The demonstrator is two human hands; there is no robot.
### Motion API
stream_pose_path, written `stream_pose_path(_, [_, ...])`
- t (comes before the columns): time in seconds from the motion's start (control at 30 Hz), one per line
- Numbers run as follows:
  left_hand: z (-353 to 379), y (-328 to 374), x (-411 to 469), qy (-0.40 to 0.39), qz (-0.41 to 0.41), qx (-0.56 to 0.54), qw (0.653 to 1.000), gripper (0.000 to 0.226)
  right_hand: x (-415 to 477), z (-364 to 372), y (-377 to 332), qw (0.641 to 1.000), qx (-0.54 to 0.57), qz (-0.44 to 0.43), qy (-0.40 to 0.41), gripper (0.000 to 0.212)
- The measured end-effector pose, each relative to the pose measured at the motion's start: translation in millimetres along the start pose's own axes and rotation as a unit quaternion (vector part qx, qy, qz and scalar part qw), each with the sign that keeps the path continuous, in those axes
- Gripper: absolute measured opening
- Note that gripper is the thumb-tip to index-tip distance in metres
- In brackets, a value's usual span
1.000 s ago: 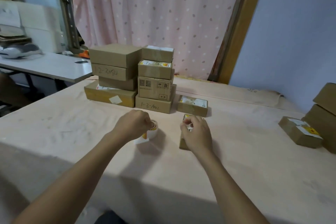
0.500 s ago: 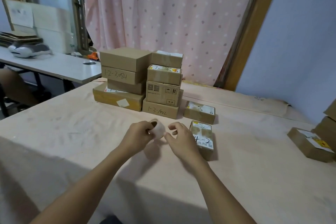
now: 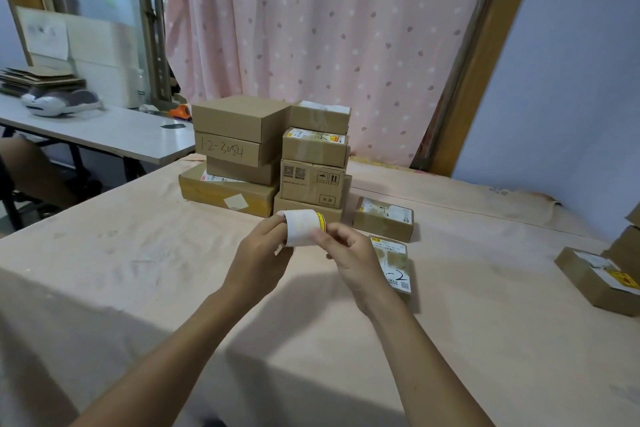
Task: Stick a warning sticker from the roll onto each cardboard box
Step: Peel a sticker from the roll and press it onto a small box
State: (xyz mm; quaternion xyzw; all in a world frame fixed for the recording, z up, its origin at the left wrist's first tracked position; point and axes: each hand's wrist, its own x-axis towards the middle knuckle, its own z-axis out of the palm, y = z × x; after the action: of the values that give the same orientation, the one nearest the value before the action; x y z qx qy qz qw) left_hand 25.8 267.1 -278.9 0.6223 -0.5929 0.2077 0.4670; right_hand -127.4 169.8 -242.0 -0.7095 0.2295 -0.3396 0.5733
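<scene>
Brown cardboard boxes (image 3: 242, 135) on a pale peach table (image 3: 138, 270); white sticker roll (image 3: 302, 227), yellow-red edge; pink dotted curtain (image 3: 311, 28).

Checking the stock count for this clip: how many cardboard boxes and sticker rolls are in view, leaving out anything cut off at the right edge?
cardboard boxes: 11 (8 stacked, 3 loose)
sticker rolls: 1
total: 12

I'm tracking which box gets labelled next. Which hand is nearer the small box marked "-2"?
Right. The right hand is just beside the box; the left hand holds the sticker roll farther left.
</scene>
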Motion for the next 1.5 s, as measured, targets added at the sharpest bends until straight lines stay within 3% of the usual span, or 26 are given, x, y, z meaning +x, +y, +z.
stream_pose_path(0.1, [1,-1,1,0.008,0.007,0.043,0.999,0.028,-2,-1,-2,1.000,0.005,-0.006,-0.006,0.007])
stream_pose_path(0.2, [-3,5,0,-0.033,-0.010,0.018,0.999,0.039,-3,-4,1,1.000,0.009,-0.007,0.018,0.007])
stream_pose_path(0.27, [-8,12,-1,-0.073,-0.064,-0.062,0.993,0.048,-2,-7,6,0.999,0.006,-0.013,0.035,0.009])
stream_pose_path(0.33, [-14,18,-1,-0.116,-0.163,-0.178,0.964,0.055,-2,-9,8,0.998,-0.016,-0.028,0.046,0.011])
stream_pose_path(0.4, [-17,19,2,-0.126,-0.215,-0.258,0.934,0.049,-2,-12,11,0.997,-0.037,-0.042,0.048,0.013])
stream_pose_path(0.47, [-17,19,4,-0.109,-0.233,-0.263,0.930,0.038,-2,-13,10,0.996,-0.044,-0.050,0.051,0.012])
stream_pose_path(0.53, [-18,20,6,-0.100,-0.232,-0.236,0.938,0.035,-3,-13,7,0.996,-0.034,-0.051,0.057,0.002])
stream_pose_path(0.7, [-17,28,6,-0.100,-0.197,-0.219,0.950,0.046,-2,-15,-8,0.995,-0.005,-0.026,0.094,0.037])
stream_pose_path(0.8, [-14,33,5,-0.101,-0.191,-0.209,0.954,0.055,1,-17,-12,0.994,-0.005,0.005,0.112,0.044])
stream_pose_path(0.97, [-9,32,3,-0.080,-0.188,-0.211,0.956,0.046,2,-19,-13,0.994,-0.012,0.022,0.103,0.047])
stream_pose_path(1.1, [-11,33,5,-0.089,-0.220,-0.235,0.943,0.035,-2,-23,-10,0.998,-0.004,-0.020,0.055,0.027])
stream_pose_path(1.2, [-16,35,9,-0.140,-0.246,-0.279,0.918,0.046,-3,-25,-6,0.998,-0.018,-0.040,0.036,0.003])
stream_pose_path(1.33, [-18,35,11,-0.121,-0.250,-0.280,0.919,0.044,-7,-23,-5,0.998,-0.009,-0.055,0.040,0.003])
stream_pose_path(1.5, [-13,36,7,-0.096,-0.220,-0.224,0.945,0.048,-7,-19,-15,0.996,0.000,-0.042,0.084,0.033])
